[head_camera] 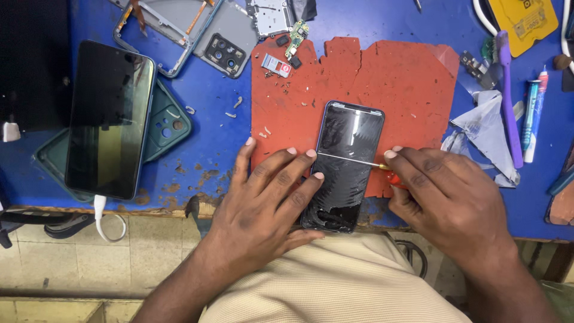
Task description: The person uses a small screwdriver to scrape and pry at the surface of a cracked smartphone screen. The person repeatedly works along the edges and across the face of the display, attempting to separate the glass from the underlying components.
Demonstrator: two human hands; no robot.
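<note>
1. Far left: a whole phone face up on a green case, white cable plugged into its near end, on the blue bench.
2. Top left of centre: a stripped grey frame with its camera cluster, a small circuit board just beside it; already taken apart, by the look of it.
3. Left hand: spread flat and open, gripping nothing; fingertips pressing on the left edge of the cracked phone, thumb lying along its near corner.
4. Centre: cracked phone lying face up on the red mat, near end overhanging the bench edge toward the lap. Glass badly shattered in the lower half, yet apparently in place and not lifted.
5. Across the glass: thin metal shaft of a screwdriver laid flat from right to left, tip near the left fingertips.
6. Right hand: curled closed round the red handle of the screwdriver, thumb and forefinger pinching near the shaft's base, at the phone's right edge.
7. Progress, as a judgement: early — no gap visible at the seam, no screen raised; most of the opening left to do.
8. Far right: crumpled film, purple tool, glue tube, untouched.
</note>
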